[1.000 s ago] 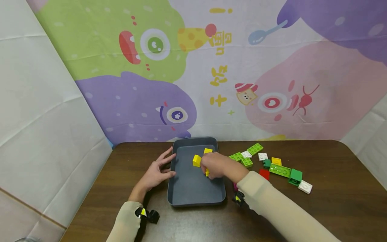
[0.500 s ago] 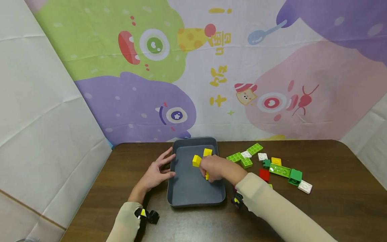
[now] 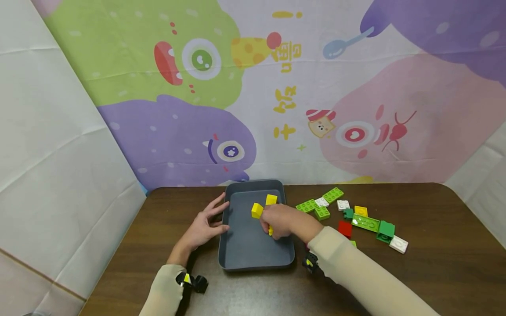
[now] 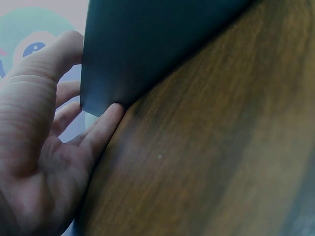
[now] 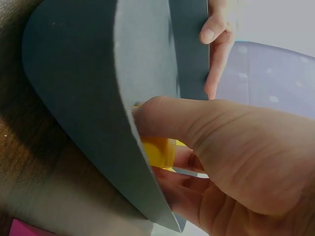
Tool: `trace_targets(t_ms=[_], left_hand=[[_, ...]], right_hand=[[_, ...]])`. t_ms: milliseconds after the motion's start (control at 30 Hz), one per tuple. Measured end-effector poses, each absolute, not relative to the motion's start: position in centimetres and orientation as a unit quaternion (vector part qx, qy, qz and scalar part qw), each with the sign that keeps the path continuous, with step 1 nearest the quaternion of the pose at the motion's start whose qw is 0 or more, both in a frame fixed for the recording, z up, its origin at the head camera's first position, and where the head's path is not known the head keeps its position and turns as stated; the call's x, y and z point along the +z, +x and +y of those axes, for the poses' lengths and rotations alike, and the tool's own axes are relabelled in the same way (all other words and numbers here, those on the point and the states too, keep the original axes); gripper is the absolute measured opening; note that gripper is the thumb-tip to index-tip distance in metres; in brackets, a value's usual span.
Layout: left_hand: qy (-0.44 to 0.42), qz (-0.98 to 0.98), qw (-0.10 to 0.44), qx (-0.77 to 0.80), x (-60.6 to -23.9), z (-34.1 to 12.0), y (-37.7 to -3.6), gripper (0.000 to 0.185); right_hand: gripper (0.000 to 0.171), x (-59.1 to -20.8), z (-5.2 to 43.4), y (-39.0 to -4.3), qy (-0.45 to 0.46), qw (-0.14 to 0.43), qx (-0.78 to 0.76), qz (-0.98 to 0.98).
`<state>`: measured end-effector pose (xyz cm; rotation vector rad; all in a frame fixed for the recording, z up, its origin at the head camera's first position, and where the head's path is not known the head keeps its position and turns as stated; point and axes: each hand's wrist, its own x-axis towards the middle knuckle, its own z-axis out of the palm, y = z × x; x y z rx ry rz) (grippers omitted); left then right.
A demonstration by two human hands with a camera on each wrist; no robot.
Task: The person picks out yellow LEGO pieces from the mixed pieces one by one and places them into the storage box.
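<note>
A dark grey rectangular tray (image 3: 245,250) lies on the table, its long sides running away from me. My left hand (image 3: 202,228) touches the tray's left wall with spread fingers; in the left wrist view its fingertips (image 4: 117,109) meet the outer wall. Inside the tray, my right hand (image 3: 278,219) pinches a yellow toy brick (image 5: 158,151) between thumb and fingers, low near the right wall. Most of that brick is hidden by the hand. Two other yellow bricks stand in the tray, one (image 3: 257,210) left of the hand and another (image 3: 271,199) just behind it.
Right of the tray, several loose bricks are scattered: light green (image 3: 333,194), white (image 3: 399,244), red (image 3: 345,228), dark green (image 3: 385,231) and yellow (image 3: 360,211). A magenta brick (image 5: 29,230) sits near the tray's right side. A cartoon cloth (image 3: 292,166) hangs behind the table.
My right hand has shifted slightly toward me and left within the tray, still pinching the brick. A light green brick edge shows beside the right sleeve. My left hand has stayed put.
</note>
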<state>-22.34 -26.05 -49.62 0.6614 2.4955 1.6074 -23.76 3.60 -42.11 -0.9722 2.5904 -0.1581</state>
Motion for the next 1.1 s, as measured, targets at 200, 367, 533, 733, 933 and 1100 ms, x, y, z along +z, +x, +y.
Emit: trace_targets(t_ms=[200,367,533,733,933,1100], left_hand=[[0.215,0.820,0.052,0.527,-49.5,-26.0,-22.3,0.077],[0.214,0.820,0.052,0.528,-49.5,-26.0,-22.3,0.077],[0.214,0.820,0.050,0.528,-49.6,-26.0,-22.4,0.076],[0.215,0.825,0.047,0.521,-49.7,-26.0,-22.5,0.076],[0.214,0.824,0.048,0.522,-49.7,-26.0,-22.4,0.076],[0.211,0.820,0.052,0.529,-49.6,-25.9,-22.4,0.077]], right_hand=[[0.022,-43.4,3.9,-24.6,-0.357,0.195,-0.047,0.912],[0.031,-41.7,3.7,-23.4,-0.342,0.212,-0.051,0.914],[0.033,-41.6,3.8,-23.2,-0.344,0.211,-0.051,0.914],[0.033,-41.4,3.9,-23.3,-0.342,0.223,-0.058,0.911],[0.032,-41.2,3.9,-23.5,-0.344,0.236,-0.056,0.907],[0.030,-40.8,3.8,-23.4,-0.352,0.233,-0.047,0.906]])
